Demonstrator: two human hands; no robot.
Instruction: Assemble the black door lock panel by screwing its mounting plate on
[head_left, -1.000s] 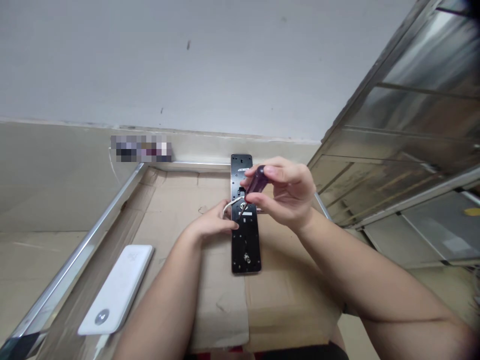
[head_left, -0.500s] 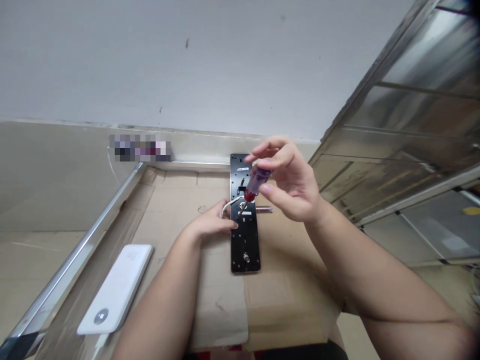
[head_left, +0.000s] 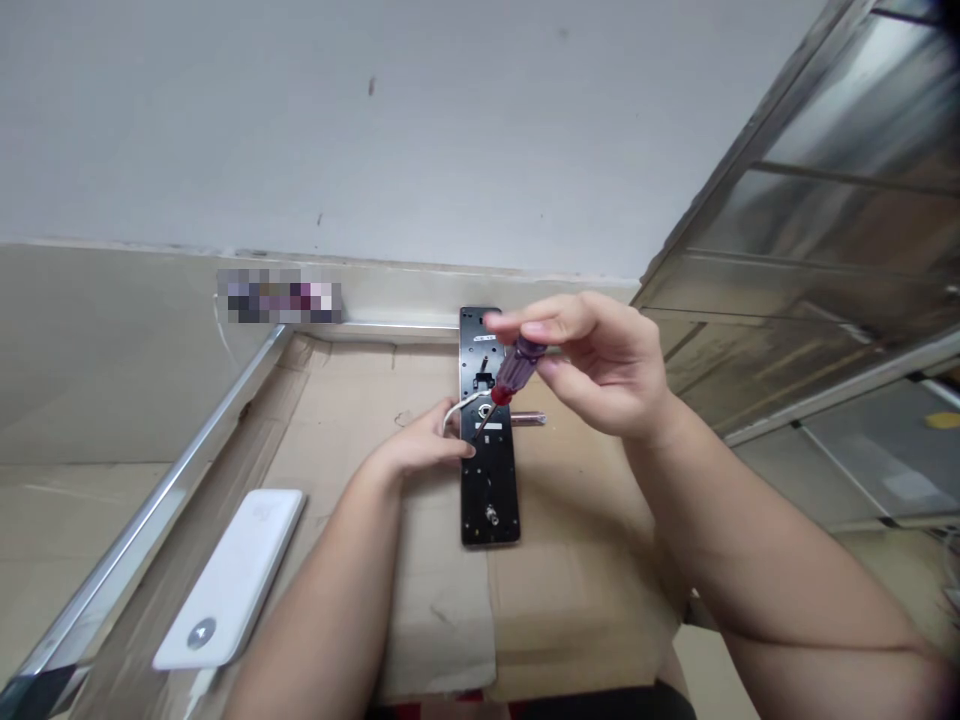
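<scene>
A long black door lock panel (head_left: 489, 490) lies back side up on cardboard, with a lever handle (head_left: 529, 419) sticking out to its right. My left hand (head_left: 431, 443) grips the panel's left edge, thumb on top and the other fingers partly hidden beneath. A white cable (head_left: 456, 407) loops from the panel by that hand. Between the thumb and fingers of my right hand (head_left: 600, 360) is the purple handle of a screwdriver (head_left: 517, 368) with a red collar. Its shaft slants down to the left, and the tip meets the panel near my left thumb.
Cardboard (head_left: 442, 600) covers the metal-framed table. A white power bank (head_left: 232, 580) with a plugged-in cable lies at the left. Behind the table stands a wall (head_left: 420, 150); a blurred-out object (head_left: 279, 296) is at the back left. Metal cabinets (head_left: 840, 220) stand at the right.
My right hand has turned and shifted slightly to the right around the screwdriver handle. The screwdriver tip stays at the same place on the panel. My left hand has not moved.
</scene>
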